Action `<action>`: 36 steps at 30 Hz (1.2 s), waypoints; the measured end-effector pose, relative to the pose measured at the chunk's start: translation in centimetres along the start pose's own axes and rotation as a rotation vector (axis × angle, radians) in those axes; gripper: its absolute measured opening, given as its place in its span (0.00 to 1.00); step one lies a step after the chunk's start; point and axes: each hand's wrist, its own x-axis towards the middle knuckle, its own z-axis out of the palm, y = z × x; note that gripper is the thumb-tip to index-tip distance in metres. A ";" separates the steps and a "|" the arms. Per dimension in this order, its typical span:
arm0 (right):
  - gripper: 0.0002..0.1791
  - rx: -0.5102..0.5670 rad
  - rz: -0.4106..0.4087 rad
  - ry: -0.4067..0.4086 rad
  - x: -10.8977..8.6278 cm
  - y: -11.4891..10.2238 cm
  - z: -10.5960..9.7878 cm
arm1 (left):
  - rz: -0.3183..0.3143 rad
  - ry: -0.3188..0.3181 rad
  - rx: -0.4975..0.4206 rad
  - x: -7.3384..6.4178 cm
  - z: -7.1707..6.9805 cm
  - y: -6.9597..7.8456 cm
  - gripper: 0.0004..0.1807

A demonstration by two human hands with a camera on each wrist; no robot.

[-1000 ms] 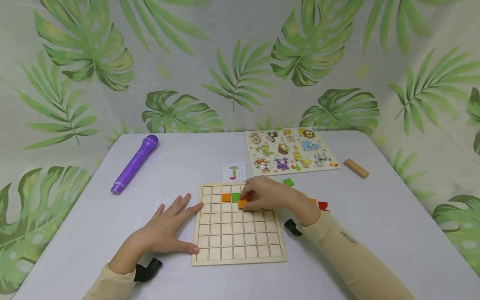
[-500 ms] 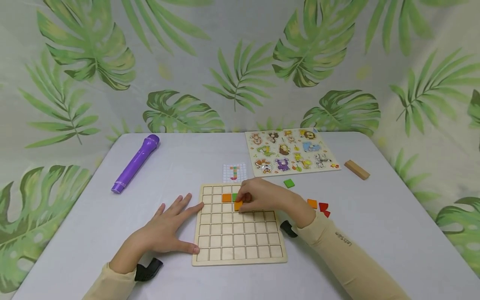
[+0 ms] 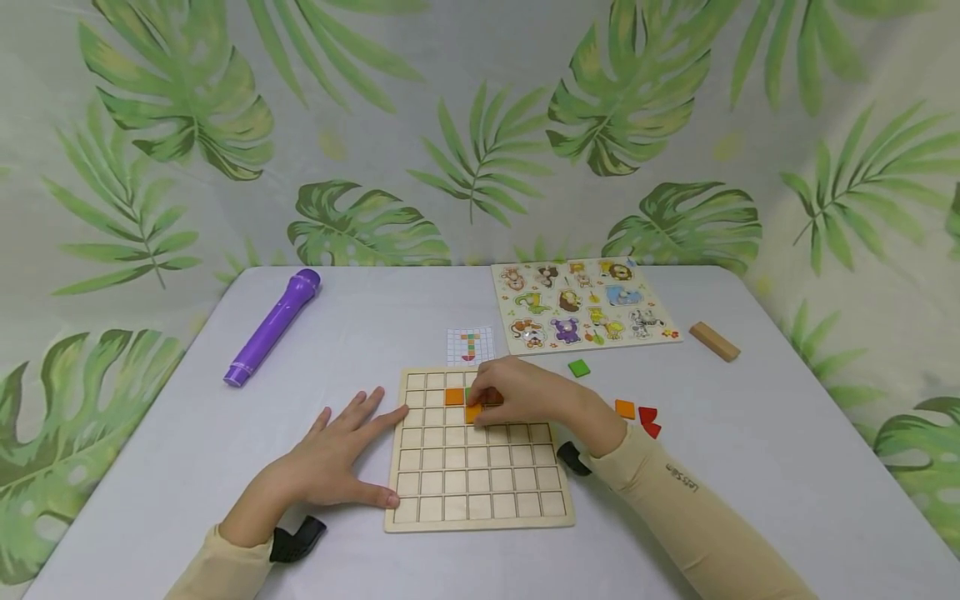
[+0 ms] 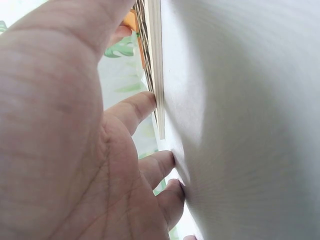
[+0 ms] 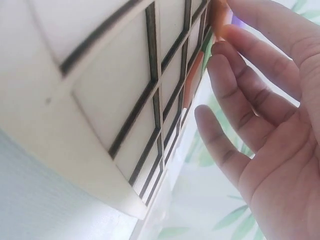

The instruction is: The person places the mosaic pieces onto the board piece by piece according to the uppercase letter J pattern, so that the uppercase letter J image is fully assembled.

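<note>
My right hand (image 3: 525,392) pinches a square orange tile (image 3: 472,414) between thumb and fingertips, low over the wooden grid board (image 3: 455,483). In the right wrist view the tile's edge (image 5: 218,20) shows between the fingertips. Just behind it, a row on the board holds an orange tile (image 3: 454,397) and a green tile (image 3: 468,392), partly covered by my fingers. Another orange tile (image 5: 191,77) in that row shows in the right wrist view. My left hand (image 3: 330,458) lies with spread fingers, its index finger and thumb touching the board's left edge.
A pattern card (image 3: 470,344) lies behind the board. Right of it are a green tile (image 3: 579,367), an orange tile (image 3: 625,409) and red pieces (image 3: 647,415). Farther out are an animal puzzle (image 3: 585,304), a wooden block (image 3: 715,341) and a purple microphone (image 3: 273,325).
My right hand has shifted slightly left with the orange tile, bringing it in front of the green tile. The loose orange and red pieces are now more exposed. My left hand has stayed put.
</note>
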 end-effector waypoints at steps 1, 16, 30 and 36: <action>0.14 0.001 0.003 -0.001 0.0 0.0 0.0 | 0.001 0.001 0.000 0.0 0.0 0.0 0.65; 0.11 0.043 0.071 0.036 -1.0 0.4 -0.8 | -0.003 -0.005 -0.016 0.0 -0.1 0.0 0.66; 0.10 0.002 0.138 0.059 -2.9 2.3 -2.2 | 0.001 -0.003 -0.002 0.0 0.0 0.1 0.66; 0.11 0.005 0.187 0.071 -3.8 3.5 -2.3 | 0.001 -0.005 -0.005 0.0 0.0 0.1 0.66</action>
